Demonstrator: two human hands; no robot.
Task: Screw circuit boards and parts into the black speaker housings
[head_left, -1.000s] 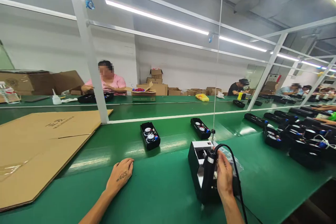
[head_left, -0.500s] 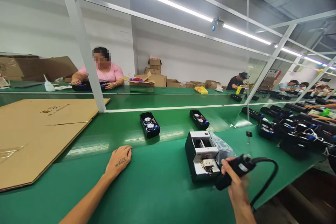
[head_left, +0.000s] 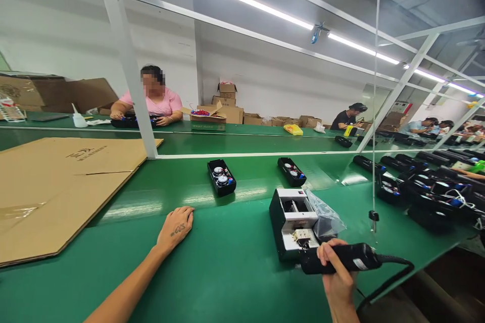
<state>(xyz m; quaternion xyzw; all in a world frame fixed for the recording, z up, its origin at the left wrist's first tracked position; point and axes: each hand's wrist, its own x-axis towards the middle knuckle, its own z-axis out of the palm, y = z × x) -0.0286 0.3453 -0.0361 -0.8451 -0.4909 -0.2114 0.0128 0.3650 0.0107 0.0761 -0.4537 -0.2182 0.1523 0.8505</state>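
Both forearms (head_left: 125,282) are bare — the left hand (head_left: 176,227) carries a small dark tattoo (head_left: 178,230) across its back.

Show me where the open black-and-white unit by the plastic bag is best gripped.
Probably by the black side wall of the open unit, coming from the left, where the left hand lies free. The exposed mechanism on top argues against gripping from above, while the right hand and black corded tool crowd the near right corner, and the plastic bag lies on the right.

Two hands (head_left: 176,227) (head_left: 338,275) — one corded tool (head_left: 350,257), two trays (head_left: 222,177) (head_left: 291,171)
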